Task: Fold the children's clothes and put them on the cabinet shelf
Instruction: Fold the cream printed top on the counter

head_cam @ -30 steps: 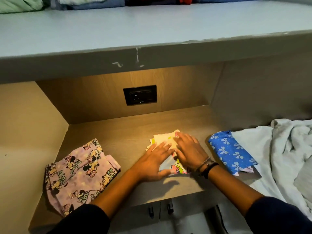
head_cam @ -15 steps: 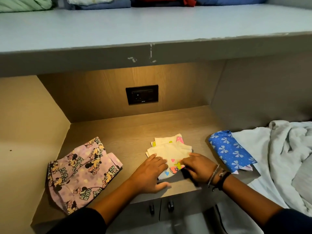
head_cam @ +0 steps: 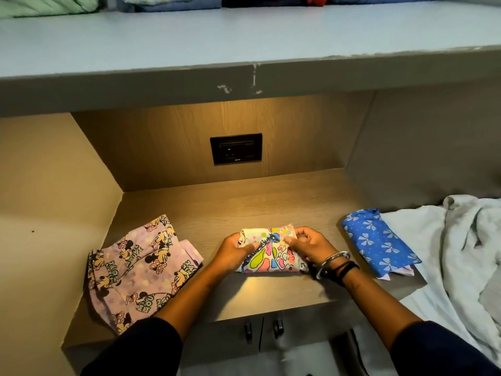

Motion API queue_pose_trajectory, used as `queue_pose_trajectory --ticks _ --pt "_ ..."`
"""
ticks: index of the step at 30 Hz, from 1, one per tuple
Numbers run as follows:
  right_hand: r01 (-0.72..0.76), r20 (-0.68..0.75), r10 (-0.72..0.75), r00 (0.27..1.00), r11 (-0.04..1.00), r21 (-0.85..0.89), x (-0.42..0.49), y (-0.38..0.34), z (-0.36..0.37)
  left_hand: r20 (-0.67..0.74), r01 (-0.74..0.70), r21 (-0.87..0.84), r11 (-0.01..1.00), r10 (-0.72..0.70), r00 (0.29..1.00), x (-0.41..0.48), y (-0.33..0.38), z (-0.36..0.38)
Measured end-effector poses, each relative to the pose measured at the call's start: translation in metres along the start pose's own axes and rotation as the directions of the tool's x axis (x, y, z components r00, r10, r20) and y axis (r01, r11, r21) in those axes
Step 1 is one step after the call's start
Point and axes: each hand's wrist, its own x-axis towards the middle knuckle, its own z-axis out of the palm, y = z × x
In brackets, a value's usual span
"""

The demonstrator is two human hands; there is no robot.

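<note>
Centrally, left hand (head_cam: 234, 253) and right hand (head_cam: 311, 245) both pinching a folded colourful garment (head_cam: 271, 253), wooden cabinet shelf (head_cam: 244, 202) beneath, lit niche, black socket (head_cam: 235, 148) behind.

The folded clothes (head_cam: 168, 2) on the upper shelf are cut off by the top edge; the sheet (head_cam: 461, 253) by the right edge.

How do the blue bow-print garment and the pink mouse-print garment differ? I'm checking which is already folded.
The blue bow-print garment is folded into a compact, narrow bundle; the pink mouse-print garment lies spread wider and looser. The blue one sits at the right, against the white sheet; the pink one at the left by the side wall. Both rest on the wooden shelf, untouched by either hand.
</note>
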Motion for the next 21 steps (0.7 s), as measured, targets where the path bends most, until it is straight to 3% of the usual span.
queue_pose_trajectory --ticks 2,4,6,8,10,13,15,16,18,20,21 --pt "-0.017 -0.068 0.009 0.998 0.993 -0.117 0.003 0.005 0.006 -0.096 0.014 0.067 0.998 -0.008 0.995 0.004 -0.002 0.004" --pt "-0.035 -0.154 -0.005 0.988 0.965 -0.261 0.006 0.009 0.010 -0.187 -0.005 0.241 0.971 0.052 0.981 0.005 -0.005 0.006" --pt "-0.062 -0.166 0.007 0.986 0.943 -0.327 0.009 0.012 0.011 -0.236 -0.015 0.463 0.886 0.139 0.962 0.000 -0.009 0.011" --pt "-0.088 -0.153 0.023 0.988 0.897 -0.433 0.007 0.011 0.010 -0.263 -0.014 0.569 0.822 0.199 0.944 -0.005 -0.014 0.017" --pt "-0.088 -0.157 -0.024 0.987 0.743 -0.663 0.001 0.008 0.010 -0.302 0.012 0.625 0.780 0.228 0.926 -0.014 -0.016 0.021" --pt "0.017 -0.073 -0.207 0.976 0.400 -0.916 -0.003 0.002 0.012 -0.414 0.049 0.665 0.745 0.313 0.855 -0.037 -0.010 0.027" --pt "0.165 0.100 -0.213 0.972 0.315 -0.935 0.000 -0.009 0.013 -0.521 0.020 0.547 0.837 0.322 0.790 -0.056 -0.004 0.034" --pt "0.218 0.170 -0.161 0.972 0.350 -0.911 0.004 -0.013 0.013 -0.575 0.021 0.428 0.904 0.254 0.778 -0.064 -0.005 0.038" --pt "0.227 0.235 -0.043 0.971 0.476 -0.850 0.011 -0.018 0.016 -0.619 0.125 0.103 0.987 -0.034 0.785 -0.075 -0.011 0.047" --pt "0.202 0.219 -0.025 0.975 0.501 -0.842 0.014 -0.017 0.020 -0.512 0.267 -0.269 0.925 -0.372 0.775 -0.073 -0.019 0.054" --pt "0.190 0.193 -0.045 0.980 0.493 -0.849 0.015 -0.015 0.023 -0.430 0.299 -0.406 0.864 -0.469 0.771 -0.070 -0.021 0.057"
